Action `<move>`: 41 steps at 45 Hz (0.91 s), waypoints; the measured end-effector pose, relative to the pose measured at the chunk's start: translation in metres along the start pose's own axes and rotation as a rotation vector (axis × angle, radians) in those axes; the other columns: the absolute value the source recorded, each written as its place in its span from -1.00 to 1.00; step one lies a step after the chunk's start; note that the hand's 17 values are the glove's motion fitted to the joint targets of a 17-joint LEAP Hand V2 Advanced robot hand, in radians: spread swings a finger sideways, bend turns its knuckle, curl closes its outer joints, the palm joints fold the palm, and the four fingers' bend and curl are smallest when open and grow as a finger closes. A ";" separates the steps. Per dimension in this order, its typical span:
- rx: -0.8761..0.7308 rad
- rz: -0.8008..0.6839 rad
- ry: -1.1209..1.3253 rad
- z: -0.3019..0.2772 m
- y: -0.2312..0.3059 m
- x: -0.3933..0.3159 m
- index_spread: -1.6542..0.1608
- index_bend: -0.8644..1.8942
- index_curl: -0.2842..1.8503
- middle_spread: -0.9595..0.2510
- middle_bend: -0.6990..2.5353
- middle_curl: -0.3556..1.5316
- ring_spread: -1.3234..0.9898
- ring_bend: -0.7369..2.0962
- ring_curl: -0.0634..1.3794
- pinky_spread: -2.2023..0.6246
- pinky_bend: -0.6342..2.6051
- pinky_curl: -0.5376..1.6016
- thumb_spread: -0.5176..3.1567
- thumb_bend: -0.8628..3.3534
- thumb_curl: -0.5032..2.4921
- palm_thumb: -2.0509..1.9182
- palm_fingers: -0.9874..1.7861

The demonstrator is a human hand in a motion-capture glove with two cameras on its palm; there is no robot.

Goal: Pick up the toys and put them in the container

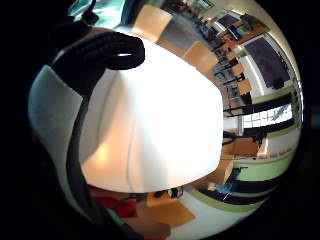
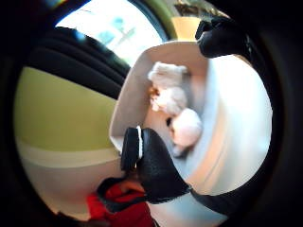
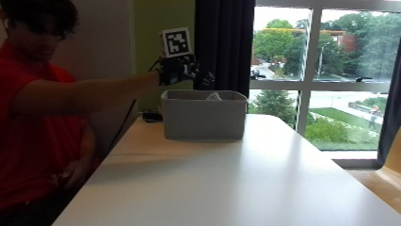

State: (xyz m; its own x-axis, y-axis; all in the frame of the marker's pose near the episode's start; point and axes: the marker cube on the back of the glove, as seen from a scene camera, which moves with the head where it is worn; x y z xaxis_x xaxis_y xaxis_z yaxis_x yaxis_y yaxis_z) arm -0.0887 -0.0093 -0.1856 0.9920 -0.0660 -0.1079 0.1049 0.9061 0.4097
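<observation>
white table, gloved hand above container

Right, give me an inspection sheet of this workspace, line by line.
Surface: white table, bare in front of the bin.
Job's things: grey bin stands near the table's far edge; white plush toys lie inside, one tip showing above the rim in the outside view.
Clutter: a small dark object left of the bin, too small to identify.
Grippers: gloved right hand over the bin's left rim, holding nothing that shows; whether its fingers are open cannot be told.
Cables: left out of this sheet.
Surroundings: window with trees outside, dark curtain, green wall.
</observation>
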 end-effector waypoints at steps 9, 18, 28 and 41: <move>0.007 -0.006 -0.075 0.000 0.060 0.077 0.37 -0.03 -0.21 0.29 -0.32 -0.21 -0.03 0.00 -0.58 0.53 0.03 -0.16 -0.12 -0.63 -0.43 -0.02 -0.17; -0.001 0.203 0.063 0.033 0.093 0.161 0.37 -0.02 -0.22 0.30 -0.34 -0.22 -0.03 -0.02 -0.60 0.54 -0.01 -0.18 -0.11 -0.62 -0.46 -0.01 -0.17; 0.011 0.333 0.000 0.071 0.108 0.199 0.37 -0.02 -0.23 0.30 -0.36 -0.23 -0.04 -0.04 -0.62 0.55 -0.05 -0.20 -0.11 -0.62 -0.48 -0.01 -0.16; -0.010 0.329 -0.106 0.098 0.103 0.192 0.37 -0.02 -0.24 0.31 -0.37 -0.23 -0.04 -0.08 -0.64 0.55 -0.08 -0.21 -0.10 -0.62 -0.49 0.00 -0.15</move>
State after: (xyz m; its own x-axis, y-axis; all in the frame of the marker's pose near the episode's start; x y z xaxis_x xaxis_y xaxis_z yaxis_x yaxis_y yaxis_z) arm 0.1197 0.0304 -0.0752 0.9744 0.1878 0.1238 -0.2221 0.8902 0.3977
